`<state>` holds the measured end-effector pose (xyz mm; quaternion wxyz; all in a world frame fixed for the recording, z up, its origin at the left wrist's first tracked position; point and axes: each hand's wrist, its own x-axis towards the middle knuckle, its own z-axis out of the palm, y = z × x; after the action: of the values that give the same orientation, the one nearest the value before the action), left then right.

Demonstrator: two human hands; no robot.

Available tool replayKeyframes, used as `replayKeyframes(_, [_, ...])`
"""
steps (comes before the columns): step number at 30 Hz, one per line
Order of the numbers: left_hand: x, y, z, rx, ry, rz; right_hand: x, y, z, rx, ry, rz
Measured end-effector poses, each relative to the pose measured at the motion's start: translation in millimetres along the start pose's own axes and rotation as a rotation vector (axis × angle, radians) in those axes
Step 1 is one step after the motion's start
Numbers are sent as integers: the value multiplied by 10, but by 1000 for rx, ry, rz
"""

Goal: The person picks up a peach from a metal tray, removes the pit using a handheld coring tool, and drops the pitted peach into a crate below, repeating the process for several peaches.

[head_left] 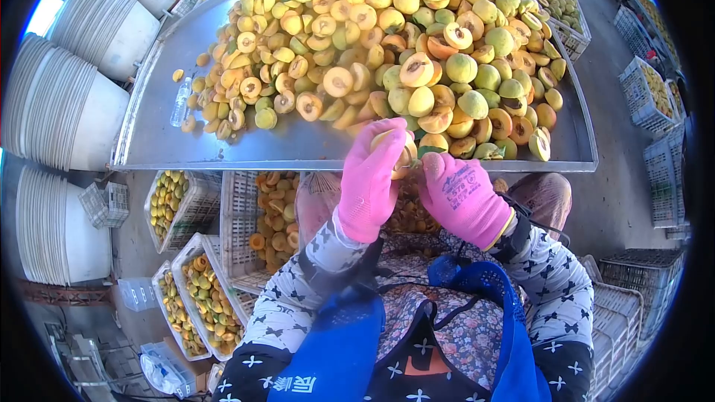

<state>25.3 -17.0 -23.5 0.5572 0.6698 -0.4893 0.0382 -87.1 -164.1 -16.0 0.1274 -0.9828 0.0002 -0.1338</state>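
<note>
My left hand [370, 179], in a pink glove, is wrapped round a yellow peach half [403, 158] just over the near edge of the metal table [261, 156]. Close on its right, my right hand [462, 197], also gloved in pink, has its fingers pressed together beside the fruit. What those fingers hold, if anything, is too small to make out. Beyond both hands lies a large heap of halved and whole peaches [417, 69], some with brown pits or hollows showing.
A clear bottle [181, 102] lies on the table's left side. Crates of fruit [170, 205] stand below it at the left, with stacked white tubs [63, 227] farther left. Under my hands is a crate of peach halves [277, 216]. More crates [648, 97] stand at the right.
</note>
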Motion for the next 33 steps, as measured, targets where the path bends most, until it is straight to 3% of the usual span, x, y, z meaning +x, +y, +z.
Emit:
replayKeyframes(5, [-142,-45,73,104,31,-141,-101,-58,284,457,-80,40])
replayKeyframes(8, [-197,-52,88,124,21,-156,-86,-59,301,621,-61,162])
replayKeyframes(11, [-18,8,22,-23,-56,-273,-31,66,269,629,61,96])
replayKeyframes(13, [-8,-73,-110,-7,-163,-200,-30,122,191,628,78,122])
replayKeyframes(15, [-5,-35,-138,-143,-227,-306,2,231,93,594,70,108])
replayKeyframes(16, [24,87,-140,-286,-237,-449,25,291,37,576,70,101])
replayKeyframes(20, [23,173,-21,-1258,-258,-822,95,392,-130,436,79,-157])
replayKeyframes(21, [15,217,17,-1167,-187,-975,97,384,-114,414,69,-153])
replayKeyframes(24, [-80,42,-42,-1492,-19,-893,33,325,13,402,360,72])
replayKeyframes(27, [-37,81,-2,-1312,79,-591,-152,85,-27,522,344,120])
replayKeyframes(31, [85,271,52,-1577,215,-717,-215,-50,38,461,262,124])
replayKeyframes(33, [74,280,85,-1348,307,-828,-242,-66,64,411,188,122])
